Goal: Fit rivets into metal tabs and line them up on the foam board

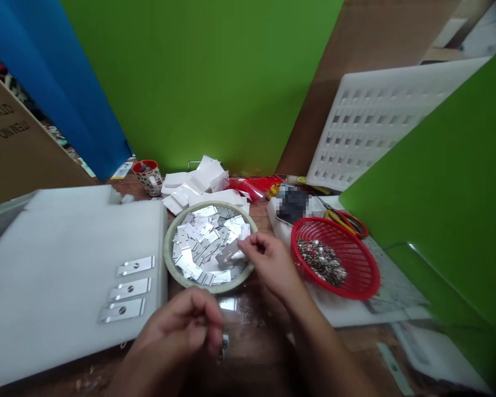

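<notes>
one metal plate lies at the fingertips of the right hand, over the near right part of a round bowl heaped with loose plates. the hand comes in from the right, forearm slanting up from the bottom edge, wrist bent toward the bowl. its thumb and forefinger are drawn together on the plate's edge, the other fingers curled under; whether the plate is lifted clear of the heap i cannot tell.

the left hand hangs nearer the body, in front of the bowl, half curled, with thumb and fingers facing inward. whether anything sits in it i cannot tell.

the step in hand looks like taking a plate from the heap. the next move, as i judge it, calls for a steady pinch, so that only this plate comes away.

just below the bowl a loose plate lies on the brown table. to the left, three plates with round dark studs lie in a row on a white foam board. to the right stands a red basket of small shiny bits, with scissors behind it.
</notes>
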Motion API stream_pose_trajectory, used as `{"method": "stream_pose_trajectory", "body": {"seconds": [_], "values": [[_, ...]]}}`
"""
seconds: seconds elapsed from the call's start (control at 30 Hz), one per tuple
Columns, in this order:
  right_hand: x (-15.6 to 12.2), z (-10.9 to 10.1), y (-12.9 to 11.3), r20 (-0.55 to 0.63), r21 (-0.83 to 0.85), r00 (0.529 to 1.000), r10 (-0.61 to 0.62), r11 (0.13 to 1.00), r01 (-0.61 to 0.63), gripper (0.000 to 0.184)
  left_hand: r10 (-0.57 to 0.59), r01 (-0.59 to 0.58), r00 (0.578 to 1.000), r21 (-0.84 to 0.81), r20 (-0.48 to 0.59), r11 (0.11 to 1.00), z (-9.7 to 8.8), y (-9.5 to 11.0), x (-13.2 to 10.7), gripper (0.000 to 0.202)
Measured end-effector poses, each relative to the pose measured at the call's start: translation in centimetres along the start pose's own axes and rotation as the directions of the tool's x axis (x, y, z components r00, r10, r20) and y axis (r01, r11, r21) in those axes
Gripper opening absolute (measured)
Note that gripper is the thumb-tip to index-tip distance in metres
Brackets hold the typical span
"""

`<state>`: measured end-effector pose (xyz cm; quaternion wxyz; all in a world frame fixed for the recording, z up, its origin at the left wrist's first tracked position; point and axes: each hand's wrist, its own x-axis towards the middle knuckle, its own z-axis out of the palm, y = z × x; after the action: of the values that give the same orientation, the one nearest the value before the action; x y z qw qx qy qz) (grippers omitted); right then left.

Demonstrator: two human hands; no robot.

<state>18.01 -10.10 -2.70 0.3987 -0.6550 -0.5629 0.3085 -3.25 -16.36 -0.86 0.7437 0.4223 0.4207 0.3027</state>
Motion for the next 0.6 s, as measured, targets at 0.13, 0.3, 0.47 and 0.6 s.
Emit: {"method": "stream_pose_trajectory", "body": {"seconds": [0.13,0.3,0.47,0.6], "values": [[-2.5,-3.0,-0.4,0.010,0.314,0.995,0.098,0.945,-0.096,0.026,-0.109,0.089,0.991,-0.236,-0.074,0.968,2.8,-0.7,3.8,0.016],[-4.8,-4.1,0.0,-0.002,0.342,0.991,0.132,0.932,-0.123,0.026,-0.043,0.029,0.997,-0.217,-0.060,0.976,4.9,-1.0,5.1,0.026],[-6.0,-3.4,0.8,-0.112,0.366,0.985,0.131,0.927,-0.082,0.024,-0.039,0.032,0.999,-0.215,-0.029,0.976,5.8,-0.7,5.2,0.020],[-7.1,-3.4,0.9,-0.114,0.241,0.993,0.005,0.970,0.022,0.018,-0.080,0.091,0.995,-0.253,0.054,0.963,5.8,-0.8,5.5,0.027]]}}
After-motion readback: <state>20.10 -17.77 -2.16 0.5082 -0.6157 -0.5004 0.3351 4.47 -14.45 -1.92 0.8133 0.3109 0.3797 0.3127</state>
